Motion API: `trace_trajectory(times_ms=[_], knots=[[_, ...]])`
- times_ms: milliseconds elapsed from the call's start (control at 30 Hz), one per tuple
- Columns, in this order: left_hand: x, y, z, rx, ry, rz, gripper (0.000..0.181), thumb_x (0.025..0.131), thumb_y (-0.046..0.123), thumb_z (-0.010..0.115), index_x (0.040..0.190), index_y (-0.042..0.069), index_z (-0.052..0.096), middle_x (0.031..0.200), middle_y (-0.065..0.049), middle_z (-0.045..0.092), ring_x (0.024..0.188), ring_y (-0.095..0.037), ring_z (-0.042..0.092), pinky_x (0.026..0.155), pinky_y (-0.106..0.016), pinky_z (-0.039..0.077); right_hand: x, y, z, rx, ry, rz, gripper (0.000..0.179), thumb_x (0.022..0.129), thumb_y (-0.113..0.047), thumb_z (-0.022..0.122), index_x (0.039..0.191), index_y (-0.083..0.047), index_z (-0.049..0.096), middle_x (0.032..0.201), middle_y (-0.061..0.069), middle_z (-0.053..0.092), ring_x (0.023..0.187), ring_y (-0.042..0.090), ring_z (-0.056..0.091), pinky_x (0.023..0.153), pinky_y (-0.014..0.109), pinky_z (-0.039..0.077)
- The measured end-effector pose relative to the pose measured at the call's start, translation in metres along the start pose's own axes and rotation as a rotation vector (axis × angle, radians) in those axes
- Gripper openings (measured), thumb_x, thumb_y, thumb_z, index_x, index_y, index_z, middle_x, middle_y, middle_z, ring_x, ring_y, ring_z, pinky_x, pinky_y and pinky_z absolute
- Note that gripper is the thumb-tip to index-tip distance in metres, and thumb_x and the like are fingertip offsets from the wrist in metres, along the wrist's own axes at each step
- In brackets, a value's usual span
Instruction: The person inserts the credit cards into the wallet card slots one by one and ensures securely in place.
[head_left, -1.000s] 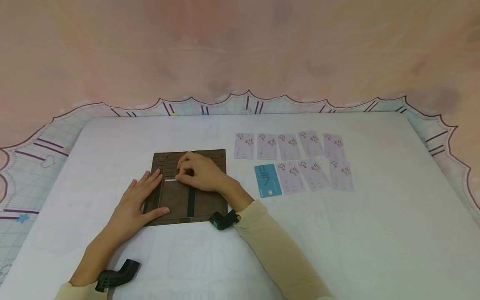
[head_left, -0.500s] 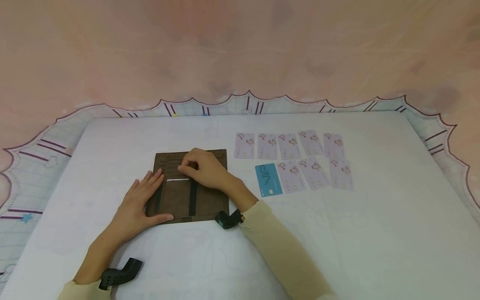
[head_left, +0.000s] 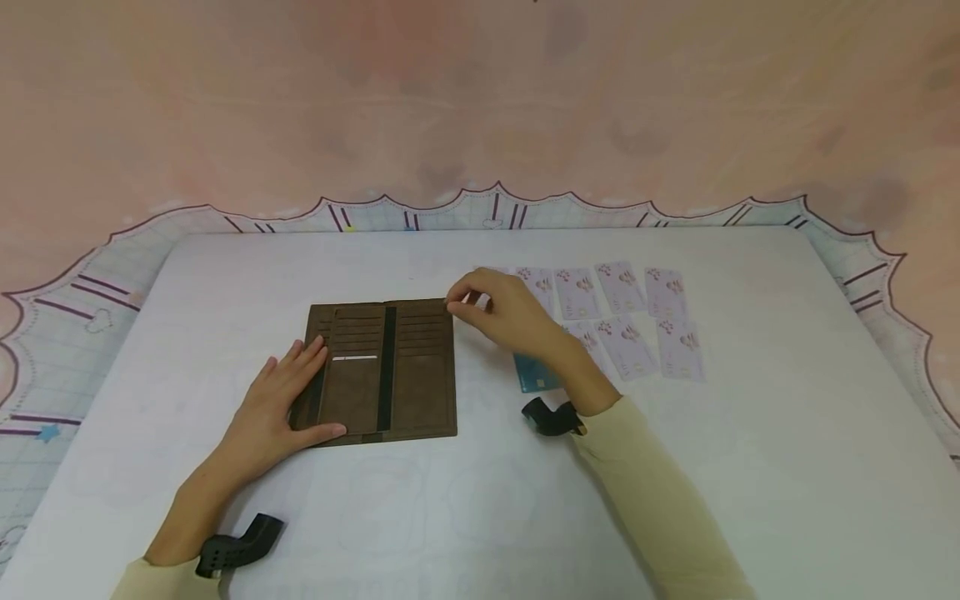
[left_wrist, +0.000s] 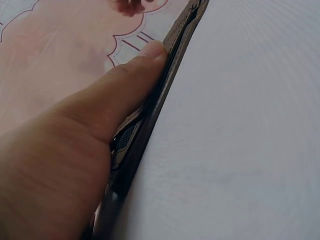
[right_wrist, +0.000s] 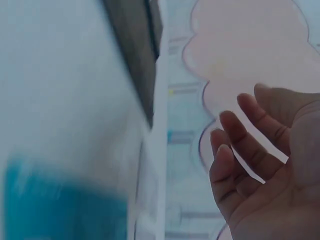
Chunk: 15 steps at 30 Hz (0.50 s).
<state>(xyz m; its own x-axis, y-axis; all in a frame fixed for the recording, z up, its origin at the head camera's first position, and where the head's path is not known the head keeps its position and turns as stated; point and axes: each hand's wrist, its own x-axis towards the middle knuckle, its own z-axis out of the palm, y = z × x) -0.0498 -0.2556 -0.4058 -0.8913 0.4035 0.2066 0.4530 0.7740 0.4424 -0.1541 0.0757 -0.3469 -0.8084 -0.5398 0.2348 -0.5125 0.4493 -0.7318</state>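
Observation:
A brown wallet (head_left: 424, 392) lies spread open on the white tabletop, with rows of card slots and a dark strap down its middle. The white edge of a card (head_left: 355, 357) shows in a slot of its left half. My left hand (head_left: 272, 412) rests flat across the wallet's left side, its thumb (left_wrist: 142, 62) lying on the near edge. Above the table, just right of the wallet, my right hand (head_left: 510, 312) has loosely bent fingers and nothing between them in the right wrist view. It partly covers a blue card (head_left: 536, 377) marked VIP.
Several pale purple cards (head_left: 680, 350) lie in two rows to the right of the wallet. The tabletop (head_left: 420, 517) ends in a scalloped printed border, with a pinkish patterned surface beyond. Each wrist wears a black camera mount (head_left: 240, 546).
My right hand has left the wallet's slots and moved right, toward the cards. The card's white edge stays in its slot. My left hand keeps its place on the wallet.

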Motion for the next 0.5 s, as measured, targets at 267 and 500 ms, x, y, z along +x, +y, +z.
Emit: trace_trajectory(times_ms=[267,500], knots=[[0.000,-0.001,0.000,0.008,-0.006,-0.004,0.102,0.071,0.040,0.082,0.150,0.006,0.029,0.155,-0.014,0.025,0.145,-0.027,0.011,0.116,-0.044,0.001,-0.033,0.021,-0.027,-0.027,-0.015,0.089,0.030,0.091,-0.024,0.068,0.115,-0.007,0.064,0.109,0.005,0.063,0.094,0.018,0.053,0.076,0.034,0.049],[0.001,-0.001,0.001,-0.007,-0.012,-0.015,0.101,0.072,0.041,0.082,0.151,0.007,0.028,0.155,-0.013,0.025,0.145,-0.027,0.011,0.116,-0.044,0.000,-0.061,0.033,-0.042,-0.030,-0.077,0.158,0.046,0.083,-0.028,0.077,0.122,-0.008,0.061,0.116,0.007,0.060,0.101,0.025,0.050,0.081,0.039,0.045]])
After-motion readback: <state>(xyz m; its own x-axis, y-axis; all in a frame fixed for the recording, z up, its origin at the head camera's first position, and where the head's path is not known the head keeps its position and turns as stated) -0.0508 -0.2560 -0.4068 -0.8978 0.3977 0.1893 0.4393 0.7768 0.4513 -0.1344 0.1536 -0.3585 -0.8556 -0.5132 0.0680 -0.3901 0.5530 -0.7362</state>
